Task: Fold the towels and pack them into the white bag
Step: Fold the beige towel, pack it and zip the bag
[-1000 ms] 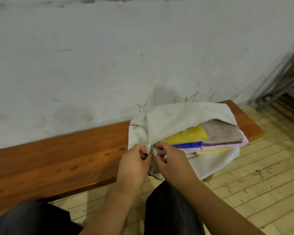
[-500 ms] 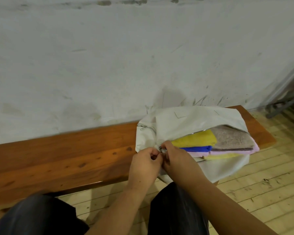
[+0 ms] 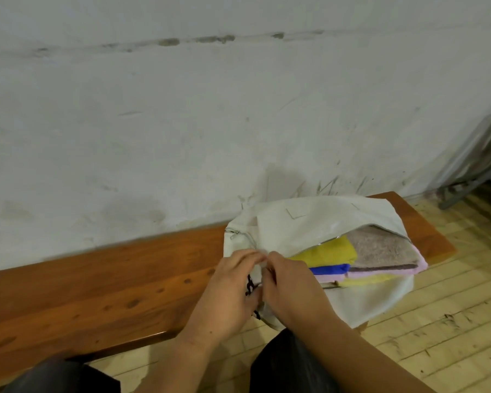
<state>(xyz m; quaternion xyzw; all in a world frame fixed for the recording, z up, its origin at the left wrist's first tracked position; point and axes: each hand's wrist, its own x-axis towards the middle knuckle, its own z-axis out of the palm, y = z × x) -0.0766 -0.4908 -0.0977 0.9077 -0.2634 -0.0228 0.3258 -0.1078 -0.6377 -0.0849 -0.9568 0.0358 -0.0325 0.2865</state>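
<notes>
The white bag [image 3: 318, 222] lies on its side at the right end of a wooden bench [image 3: 97, 285], its zipper mouth gaping toward the right. Folded towels fill the opening: a yellow towel [image 3: 329, 252], a grey towel [image 3: 380, 251], a blue towel [image 3: 328, 269] and a pink towel [image 3: 420, 265] under the grey one. My left hand [image 3: 227, 290] pinches the bag's fabric at the left end of the zipper. My right hand [image 3: 289, 287] pinches something at that same spot, probably the zipper pull, which my fingers hide. A black cord [image 3: 249, 285] hangs between my hands.
A scuffed white wall [image 3: 210, 123] rises directly behind the bench. Pale wooden floorboards [image 3: 437, 321] spread to the right and below. A grey metal frame [image 3: 471, 180] leans at the far right. My dark-trousered knees [image 3: 289, 364] sit below the bench edge.
Both hands stayed together at the left end of the zipper. The view has shifted, so bag and hands sit a little further right and lower in the frame.
</notes>
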